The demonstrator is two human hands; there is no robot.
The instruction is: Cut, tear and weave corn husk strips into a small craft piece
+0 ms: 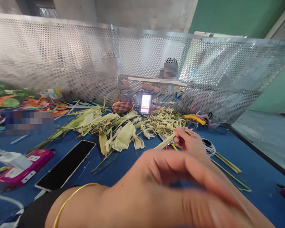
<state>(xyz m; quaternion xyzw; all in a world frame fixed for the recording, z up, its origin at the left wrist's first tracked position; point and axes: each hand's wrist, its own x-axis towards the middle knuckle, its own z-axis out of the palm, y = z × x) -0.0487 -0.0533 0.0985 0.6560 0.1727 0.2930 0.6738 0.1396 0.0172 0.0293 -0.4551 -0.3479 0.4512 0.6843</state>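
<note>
My left hand [166,186] is large and close to the camera, with a thin gold bangle on its wrist. Its fingers curl toward the thumb in a pinch, and anything between the tips cannot be made out. Behind it, my right hand [187,139] grips a pale strip of corn husk [165,143] between thumb and fingers. Part of the strip disappears behind my left hand. Beyond my hands lie a pile of corn husks [123,137] and a heap of thin husk shreds [166,120]. Scissors, partly covered, show red near the strip.
A phone [66,164] and a magenta power strip [26,167] with a white charger lie at left. At right are a white tape roll [208,147], husk stalks [228,162] and a yellow tool [194,119]. Perforated metal mesh [142,50] borders the blue table; a person sits behind it.
</note>
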